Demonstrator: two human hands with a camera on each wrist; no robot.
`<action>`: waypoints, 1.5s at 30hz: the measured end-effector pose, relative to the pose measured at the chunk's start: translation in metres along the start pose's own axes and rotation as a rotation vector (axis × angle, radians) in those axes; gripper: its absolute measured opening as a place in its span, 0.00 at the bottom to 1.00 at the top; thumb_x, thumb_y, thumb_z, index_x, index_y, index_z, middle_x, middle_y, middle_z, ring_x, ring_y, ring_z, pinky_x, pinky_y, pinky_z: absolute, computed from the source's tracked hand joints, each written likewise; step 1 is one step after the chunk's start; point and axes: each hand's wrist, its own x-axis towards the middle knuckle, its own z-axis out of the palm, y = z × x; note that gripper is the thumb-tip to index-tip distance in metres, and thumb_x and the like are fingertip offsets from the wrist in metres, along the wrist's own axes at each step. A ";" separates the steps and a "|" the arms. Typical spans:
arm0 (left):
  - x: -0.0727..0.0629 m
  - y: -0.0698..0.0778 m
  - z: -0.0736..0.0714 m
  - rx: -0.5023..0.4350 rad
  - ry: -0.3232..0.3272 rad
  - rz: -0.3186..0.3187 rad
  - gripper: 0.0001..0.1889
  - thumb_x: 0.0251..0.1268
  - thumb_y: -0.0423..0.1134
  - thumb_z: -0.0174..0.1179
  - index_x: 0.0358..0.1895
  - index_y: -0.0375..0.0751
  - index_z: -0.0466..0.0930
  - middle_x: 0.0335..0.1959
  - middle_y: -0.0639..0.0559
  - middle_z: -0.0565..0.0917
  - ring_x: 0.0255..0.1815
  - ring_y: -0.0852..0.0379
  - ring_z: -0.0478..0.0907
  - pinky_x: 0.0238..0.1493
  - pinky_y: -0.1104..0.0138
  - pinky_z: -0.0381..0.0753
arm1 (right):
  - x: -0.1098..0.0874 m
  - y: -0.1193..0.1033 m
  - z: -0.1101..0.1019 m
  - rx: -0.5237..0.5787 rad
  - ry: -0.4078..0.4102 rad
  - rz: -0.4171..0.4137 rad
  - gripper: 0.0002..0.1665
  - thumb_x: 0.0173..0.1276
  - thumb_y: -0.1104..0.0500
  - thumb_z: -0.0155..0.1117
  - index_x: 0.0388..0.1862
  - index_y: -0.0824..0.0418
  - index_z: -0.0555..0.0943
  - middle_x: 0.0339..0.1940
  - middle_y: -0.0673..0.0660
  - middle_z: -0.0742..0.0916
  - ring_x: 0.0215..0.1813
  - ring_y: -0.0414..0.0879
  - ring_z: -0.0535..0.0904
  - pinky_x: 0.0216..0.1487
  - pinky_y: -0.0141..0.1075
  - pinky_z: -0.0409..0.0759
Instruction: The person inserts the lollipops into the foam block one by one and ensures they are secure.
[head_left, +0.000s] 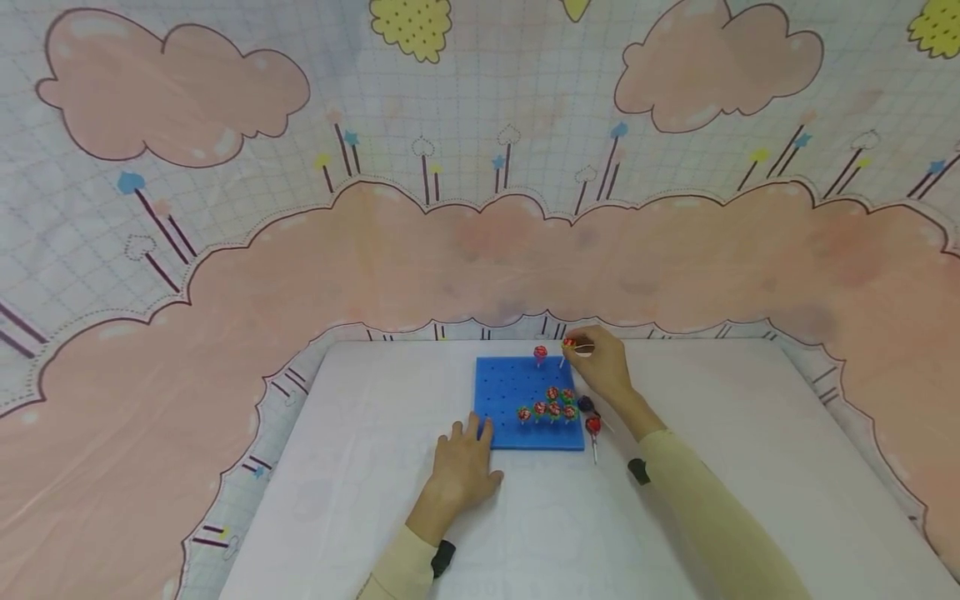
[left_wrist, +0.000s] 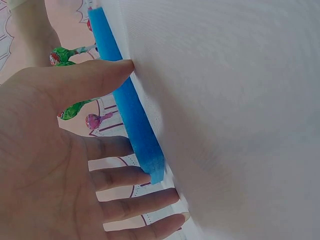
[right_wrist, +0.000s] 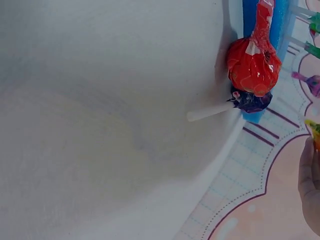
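A blue board with rows of small holes lies on the white table. My left hand rests with spread fingers at its near left corner, fingertips against the edge, as the left wrist view also shows. At the back right corner my right hand pinches a lollipop by its head, which has a yellow and orange wrapper in the right wrist view. The stick points down over the board. A pink-wrapped lollipop stands upright to its left. Several green-and-red lollipops stand in the front right holes.
Right of the board, a red-wrapped lollipop and a dark purple one lie on the table. Behind the table hangs a patterned cloth with pink clouds.
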 end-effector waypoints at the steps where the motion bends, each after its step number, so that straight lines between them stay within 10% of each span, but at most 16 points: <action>1: 0.000 0.000 0.000 0.001 0.000 0.001 0.44 0.61 0.57 0.72 0.74 0.34 0.71 0.72 0.33 0.71 0.66 0.34 0.73 0.57 0.42 0.79 | 0.000 0.001 0.000 0.001 0.001 0.000 0.15 0.68 0.63 0.75 0.52 0.62 0.86 0.50 0.58 0.87 0.52 0.55 0.87 0.54 0.48 0.86; 32: -0.002 0.002 -0.003 0.010 -0.004 -0.002 0.43 0.61 0.57 0.71 0.74 0.34 0.71 0.72 0.34 0.71 0.66 0.36 0.74 0.58 0.43 0.80 | -0.001 0.005 0.010 -0.010 -0.090 0.059 0.12 0.71 0.62 0.73 0.51 0.62 0.86 0.52 0.59 0.86 0.55 0.56 0.85 0.57 0.48 0.85; 45: -0.002 0.001 0.000 0.026 0.014 -0.003 0.43 0.60 0.57 0.71 0.74 0.35 0.71 0.71 0.34 0.72 0.65 0.37 0.74 0.56 0.45 0.80 | 0.000 0.010 0.012 -0.032 -0.081 -0.052 0.13 0.68 0.63 0.76 0.50 0.63 0.88 0.50 0.59 0.88 0.51 0.55 0.88 0.53 0.48 0.87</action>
